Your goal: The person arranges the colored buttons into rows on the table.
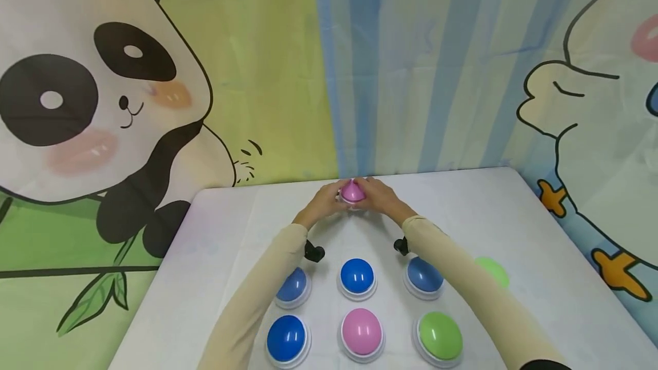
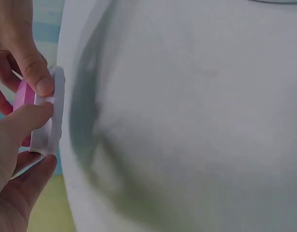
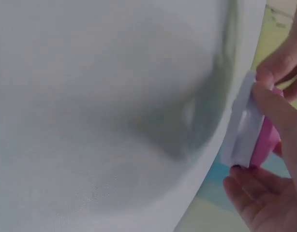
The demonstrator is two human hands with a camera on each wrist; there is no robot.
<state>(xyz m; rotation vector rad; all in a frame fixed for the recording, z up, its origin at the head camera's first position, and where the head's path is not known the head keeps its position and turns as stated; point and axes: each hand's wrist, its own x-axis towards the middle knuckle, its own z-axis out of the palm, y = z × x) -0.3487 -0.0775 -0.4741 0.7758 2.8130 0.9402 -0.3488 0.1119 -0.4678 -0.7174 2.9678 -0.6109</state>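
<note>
At the back edge of the white table, both hands grip a pink push button (image 1: 352, 191) with a round white base. My left hand (image 1: 327, 201) holds its left side and my right hand (image 1: 379, 195) its right side. Seen from the left wrist, the white base (image 2: 55, 116) has both thumbs pressed on its side, and fingers of the left hand (image 2: 13, 169) support its lower edge. In the right wrist view the pink top (image 3: 266, 142) faces away from the table, with fingers of the right hand (image 3: 274, 193) under the base.
Nearer me on the table (image 1: 236, 227) stand several dome push buttons: a row of blue ones, including a middle one (image 1: 357, 276), and a front row of blue (image 1: 286, 338), pink (image 1: 362, 332) and green (image 1: 440, 336). Another green button (image 1: 493, 271) is partly behind the right sleeve. A printed curtain (image 1: 267, 73) hangs behind.
</note>
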